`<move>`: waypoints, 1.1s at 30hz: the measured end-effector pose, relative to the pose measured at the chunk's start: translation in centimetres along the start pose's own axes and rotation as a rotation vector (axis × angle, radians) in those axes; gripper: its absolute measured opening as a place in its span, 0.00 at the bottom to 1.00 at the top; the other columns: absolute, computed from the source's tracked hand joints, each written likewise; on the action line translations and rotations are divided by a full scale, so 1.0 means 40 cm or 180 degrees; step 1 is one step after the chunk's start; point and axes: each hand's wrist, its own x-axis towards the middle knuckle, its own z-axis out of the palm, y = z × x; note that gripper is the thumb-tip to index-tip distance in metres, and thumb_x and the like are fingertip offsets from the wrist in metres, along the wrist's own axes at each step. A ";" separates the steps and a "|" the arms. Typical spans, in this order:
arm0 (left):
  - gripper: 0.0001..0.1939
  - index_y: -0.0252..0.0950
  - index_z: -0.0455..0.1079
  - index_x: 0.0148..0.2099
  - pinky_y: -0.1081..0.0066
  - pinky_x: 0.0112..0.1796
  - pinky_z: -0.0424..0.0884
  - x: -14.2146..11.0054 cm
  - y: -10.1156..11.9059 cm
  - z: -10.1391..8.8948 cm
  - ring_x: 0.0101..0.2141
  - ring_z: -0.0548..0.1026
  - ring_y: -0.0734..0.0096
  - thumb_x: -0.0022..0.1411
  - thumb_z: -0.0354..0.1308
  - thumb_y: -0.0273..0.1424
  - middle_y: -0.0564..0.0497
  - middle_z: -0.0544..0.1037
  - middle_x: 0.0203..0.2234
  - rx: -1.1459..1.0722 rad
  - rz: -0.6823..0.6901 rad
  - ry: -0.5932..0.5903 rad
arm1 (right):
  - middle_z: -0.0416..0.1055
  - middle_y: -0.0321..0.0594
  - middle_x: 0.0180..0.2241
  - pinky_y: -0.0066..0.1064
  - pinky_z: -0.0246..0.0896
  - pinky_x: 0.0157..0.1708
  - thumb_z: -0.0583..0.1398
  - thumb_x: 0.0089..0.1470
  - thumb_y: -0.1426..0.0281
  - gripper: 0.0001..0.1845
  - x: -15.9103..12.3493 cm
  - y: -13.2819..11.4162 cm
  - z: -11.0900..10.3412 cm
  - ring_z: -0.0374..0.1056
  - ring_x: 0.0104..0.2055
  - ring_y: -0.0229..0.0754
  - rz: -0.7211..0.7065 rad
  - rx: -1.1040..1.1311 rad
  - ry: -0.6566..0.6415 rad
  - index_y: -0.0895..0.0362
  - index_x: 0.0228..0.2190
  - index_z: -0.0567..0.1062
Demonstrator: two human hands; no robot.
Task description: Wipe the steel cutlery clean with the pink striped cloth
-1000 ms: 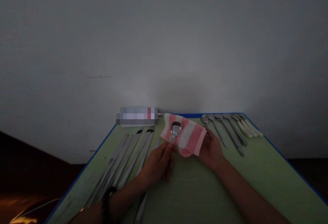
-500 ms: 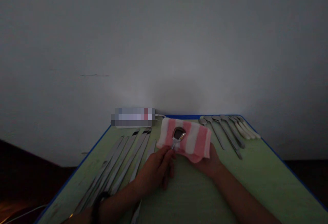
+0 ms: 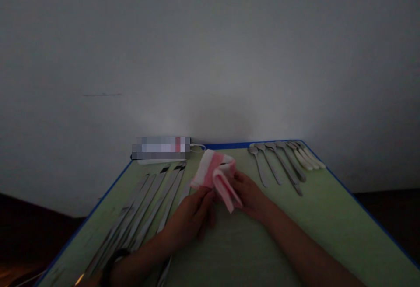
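At the frame's centre, our left hand (image 3: pixel 198 210) seems to pinch a mostly hidden silvery metal spoon (image 3: pixel 223 163), our right hand (image 3: pixel 247 193) grasps the pink-and-white striped fabric cloth (image 3: pixel 210 171) folded over it, and covering looks partly done, one flap (image 3: pixel 227 193) remaining loose.

Open ground near right; centre and left obstructed.
Bare tabletop (image 3: pixel 344 221) passable outside right forearm (image 3: pixel 302 243), also between forearms. Left hand (image 3: pixel 193 212) and right hand (image 3: pixel 247 190) plug centre with striped cloth (image 3: pixel 205 169). Long metal utensils (image 3: pixel 156 207) crowd left, partly under left forearm (image 3: pixel 144 256); spoons (image 3: pixel 285 169) beyond right hand; wall (image 3: pixel 226 59) behind.
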 end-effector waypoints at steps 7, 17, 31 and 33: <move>0.12 0.36 0.62 0.43 0.78 0.25 0.63 -0.020 0.023 -0.018 0.21 0.66 0.77 0.66 0.43 0.36 0.57 0.69 0.20 0.0262 0.0457 -0.0439 | 0.73 0.36 0.30 0.26 0.61 0.30 0.65 0.42 0.62 0.18 0.008 -0.006 0.013 0.67 0.29 0.35 -0.0182 0.0352 0.0631 0.56 0.36 0.73; 0.15 0.36 0.64 0.39 0.76 0.27 0.63 -0.021 0.024 -0.013 0.21 0.67 0.75 0.68 0.39 0.37 0.57 0.67 0.19 0.0932 0.0495 -0.0383 | 0.74 0.37 0.33 0.28 0.61 0.33 0.66 0.39 0.68 0.17 0.013 -0.004 0.005 0.67 0.31 0.36 -0.0213 0.0333 0.0538 0.57 0.35 0.73; 0.15 0.37 0.61 0.33 0.76 0.24 0.60 -0.021 0.027 -0.018 0.20 0.63 0.76 0.67 0.40 0.38 0.57 0.66 0.19 0.0699 0.0445 -0.0516 | 0.72 0.35 0.28 0.30 0.60 0.33 0.65 0.41 0.61 0.17 0.015 -0.004 0.014 0.66 0.28 0.36 -0.0222 0.0559 0.0771 0.58 0.33 0.73; 0.15 0.37 0.61 0.32 0.77 0.24 0.61 -0.019 0.023 -0.017 0.20 0.63 0.76 0.67 0.40 0.39 0.58 0.65 0.18 0.0551 0.0364 -0.0400 | 0.72 0.35 0.28 0.30 0.61 0.34 0.65 0.40 0.63 0.16 0.016 -0.007 0.016 0.66 0.29 0.37 -0.0217 0.0633 0.0805 0.57 0.32 0.73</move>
